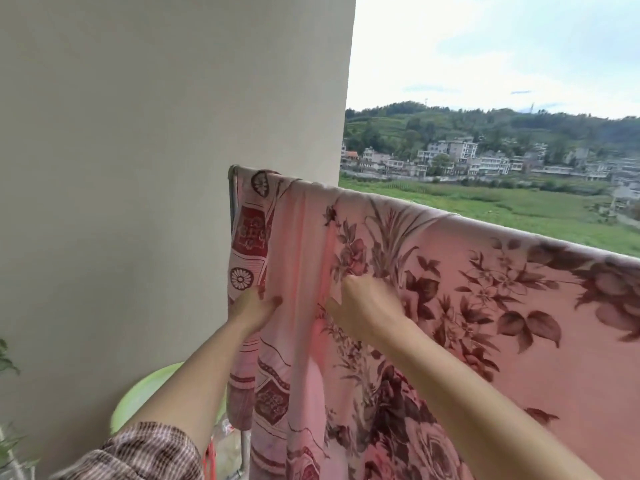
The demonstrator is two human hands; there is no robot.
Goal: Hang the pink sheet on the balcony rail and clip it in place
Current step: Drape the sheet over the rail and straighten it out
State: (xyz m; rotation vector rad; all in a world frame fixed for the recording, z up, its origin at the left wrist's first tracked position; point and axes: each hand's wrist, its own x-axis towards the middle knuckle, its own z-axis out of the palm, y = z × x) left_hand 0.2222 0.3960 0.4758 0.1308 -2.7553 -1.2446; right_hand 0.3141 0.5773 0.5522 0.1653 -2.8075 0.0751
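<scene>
Pink sheet (485, 237) drapes the rail (234, 167) beside a wall (138, 168), green basin (138, 393) below.

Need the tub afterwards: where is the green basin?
Head view, lower left: the green basin sits low beside the wall, left of the hanging pink sheet.

2 arms. Left arm (194, 375): sleeve (138, 452) in small brown-and-cream check, woven, bunched at the elbow; forearm bare. Right arm (467, 393): bare along its visible length. Left grip (254, 308), right grip (363, 306): bare.
</scene>
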